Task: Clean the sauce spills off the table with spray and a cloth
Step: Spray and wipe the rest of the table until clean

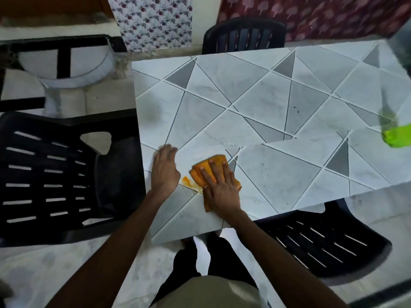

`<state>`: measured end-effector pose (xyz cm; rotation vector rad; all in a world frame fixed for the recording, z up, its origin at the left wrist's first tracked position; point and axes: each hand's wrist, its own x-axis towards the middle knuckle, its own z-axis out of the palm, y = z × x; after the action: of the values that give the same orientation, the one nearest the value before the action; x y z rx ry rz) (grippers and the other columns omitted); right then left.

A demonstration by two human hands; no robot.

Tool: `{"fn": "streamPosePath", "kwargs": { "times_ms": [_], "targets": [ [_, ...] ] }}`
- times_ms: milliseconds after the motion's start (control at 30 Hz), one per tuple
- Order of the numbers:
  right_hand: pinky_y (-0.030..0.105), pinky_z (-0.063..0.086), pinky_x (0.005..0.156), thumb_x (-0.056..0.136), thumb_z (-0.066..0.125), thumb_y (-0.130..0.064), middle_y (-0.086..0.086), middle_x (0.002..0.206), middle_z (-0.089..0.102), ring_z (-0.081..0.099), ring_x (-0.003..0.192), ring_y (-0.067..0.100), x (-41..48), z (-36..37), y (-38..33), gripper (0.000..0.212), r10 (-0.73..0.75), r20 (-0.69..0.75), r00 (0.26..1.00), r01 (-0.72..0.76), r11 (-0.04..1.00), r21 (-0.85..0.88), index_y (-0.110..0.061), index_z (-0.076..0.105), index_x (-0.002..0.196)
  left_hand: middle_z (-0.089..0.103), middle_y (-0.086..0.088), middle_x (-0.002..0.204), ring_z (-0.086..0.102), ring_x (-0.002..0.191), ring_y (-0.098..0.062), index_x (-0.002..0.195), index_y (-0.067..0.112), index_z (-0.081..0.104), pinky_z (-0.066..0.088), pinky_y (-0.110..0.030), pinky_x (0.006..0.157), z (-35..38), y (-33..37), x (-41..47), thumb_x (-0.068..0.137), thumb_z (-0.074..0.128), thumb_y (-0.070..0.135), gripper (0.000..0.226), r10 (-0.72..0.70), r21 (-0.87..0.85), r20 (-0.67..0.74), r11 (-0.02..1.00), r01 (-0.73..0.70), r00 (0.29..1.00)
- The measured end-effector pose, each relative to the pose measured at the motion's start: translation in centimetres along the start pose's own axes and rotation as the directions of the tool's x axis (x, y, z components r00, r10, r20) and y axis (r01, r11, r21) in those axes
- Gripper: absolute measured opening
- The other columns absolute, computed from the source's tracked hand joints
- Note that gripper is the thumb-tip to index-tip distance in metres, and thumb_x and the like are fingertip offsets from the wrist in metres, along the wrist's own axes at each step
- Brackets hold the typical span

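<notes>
Task status: wiping under way, judged partly done.
- Right hand [219,187]: lies flat with straight fingers pressing the orange cloth [196,174] onto the table [289,96], near its near-left corner. Nothing is grasped; the palm simply bears down.
- Left hand [165,168]: released, with fingers spread flat on the tabletop just beside the left edge, apparently bracing.
- Sauce spill [186,180]: an orange smear between the two hands, touching the cloth's left edge, with a thin streak trailing toward the right wrist. This patch is not yet cleared.
- Dark specks [297,108]: a few further up the surface, well apart from the cloth. Whether they are sauce cannot be told.
- Green object [398,138]: at the table's right edge, blurred; possibly the spray bottle, not certain.

Surface: a pale marble-look top crossed by dark lines forming grey triangles. It looks smooth and faintly glossy, so it should wipe easily.

Room:
- Black slatted plastic chairs stand at the left [55,170], the far side [243,36] and the near right [322,241].
- Patterned fabrics [155,21] hang behind.
- The floor is pale
</notes>
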<state>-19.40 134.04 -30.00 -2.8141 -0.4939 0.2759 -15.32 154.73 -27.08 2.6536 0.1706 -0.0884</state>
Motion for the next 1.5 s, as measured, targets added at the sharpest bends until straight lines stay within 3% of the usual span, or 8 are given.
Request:
{"fn": "streamPosePath", "kwargs": {
  "times_ms": [267,433,600,700,867,1000,1200,1500],
  "targets": [
    [0.062,0.008,0.121,0.104,0.032,-0.050,-0.001,0.169,0.010,-0.002,0.155,0.038,15.4,-4.3,7.2,0.057,0.077,0.080,0.994,-0.075,0.997,-0.022,-0.042,0.015,0.159,0.037,-0.012,0.156,0.026,0.147,-0.030,0.147,0.010,0.042,0.019,-0.040,0.122,3.6,6.1,4.6,0.097,0.054,0.019,0.052,0.088,-0.005,0.052,0.996,-0.087,0.995],
    [0.063,0.005,0.121,0.100,0.030,-0.057,-0.001,0.169,0.011,0.002,0.155,0.036,13.2,-6.3,16.1,0.061,0.212,0.018,0.977,-0.212,0.977,-0.007,-0.041,0.020,0.158,0.023,-0.008,0.162,0.016,0.150,-0.030,0.150,0.021,0.038,0.015,-0.042,0.121,5.1,7.7,5.2,0.081,0.074,0.046,0.081,0.036,0.058,0.208,0.997,-0.049,0.978],
    [0.060,0.022,0.117,0.100,0.036,-0.050,0.006,0.167,0.020,0.013,0.153,0.041,2.4,-4.6,17.2,0.060,0.216,-0.103,0.971,-0.214,0.976,0.029,-0.035,0.028,0.157,0.026,-0.010,0.160,0.018,0.149,-0.034,0.145,0.019,0.041,0.022,-0.046,0.120,5.2,9.0,4.9,0.074,0.083,0.038,0.085,-0.051,0.079,0.199,0.996,0.036,0.979],
    [0.059,0.017,0.121,0.099,0.044,-0.045,0.001,0.168,0.018,0.007,0.155,0.037,-3.2,-2.2,13.2,0.059,0.112,-0.092,0.989,-0.104,0.990,0.090,-0.037,0.032,0.156,0.033,-0.015,0.155,0.028,0.144,-0.036,0.141,0.012,0.044,0.029,-0.044,0.116,5.5,10.4,5.1,0.071,0.084,0.026,0.082,-0.073,0.155,0.183,0.987,0.045,0.980],
    [0.061,0.012,0.122,0.102,0.041,-0.045,0.002,0.166,0.025,0.012,0.153,0.040,2.0,-3.0,13.8,0.055,-0.117,-0.052,0.992,0.117,0.993,-0.009,-0.037,0.031,0.156,0.026,-0.015,0.160,0.026,0.146,-0.035,0.151,0.008,0.030,0.027,-0.044,0.118,6.9,13.2,5.6,0.074,0.076,0.005,0.090,-0.007,0.221,0.147,0.975,-0.026,0.989],
    [0.063,0.007,0.121,0.100,0.025,-0.054,0.002,0.168,0.016,0.003,0.154,0.040,12.5,-5.6,16.5,0.061,-0.015,0.024,1.000,0.017,0.998,-0.055,-0.038,0.019,0.159,0.014,-0.013,0.164,0.016,0.149,-0.037,0.156,0.012,0.016,0.021,-0.045,0.119,8.3,16.4,6.9,0.079,0.072,0.012,0.095,0.059,0.263,0.196,0.959,-0.110,0.979],
    [0.065,-0.009,0.119,0.098,0.029,-0.065,-0.003,0.169,0.009,-0.006,0.154,0.040,21.5,-10.4,23.6,0.067,0.174,0.046,0.984,-0.165,0.974,-0.157,-0.044,0.012,0.159,0.000,-0.010,0.166,0.002,0.151,-0.038,0.158,0.020,0.007,0.019,-0.051,0.119,11.0,20.2,9.1,0.072,0.085,0.038,0.117,-0.020,0.260,0.325,0.963,-0.069,0.946],
    [0.060,0.016,0.120,0.098,0.030,-0.060,0.003,0.169,0.013,0.009,0.153,0.041,8.6,-8.3,27.7,0.065,0.179,-0.046,0.983,-0.178,0.984,0.027,-0.037,0.022,0.159,-0.001,-0.006,0.166,-0.002,0.152,-0.034,0.158,0.023,0.013,0.012,-0.051,0.120,11.4,19.7,8.5,0.072,0.086,0.032,0.113,-0.025,0.192,0.291,0.981,-0.033,0.957]
  ]
}}
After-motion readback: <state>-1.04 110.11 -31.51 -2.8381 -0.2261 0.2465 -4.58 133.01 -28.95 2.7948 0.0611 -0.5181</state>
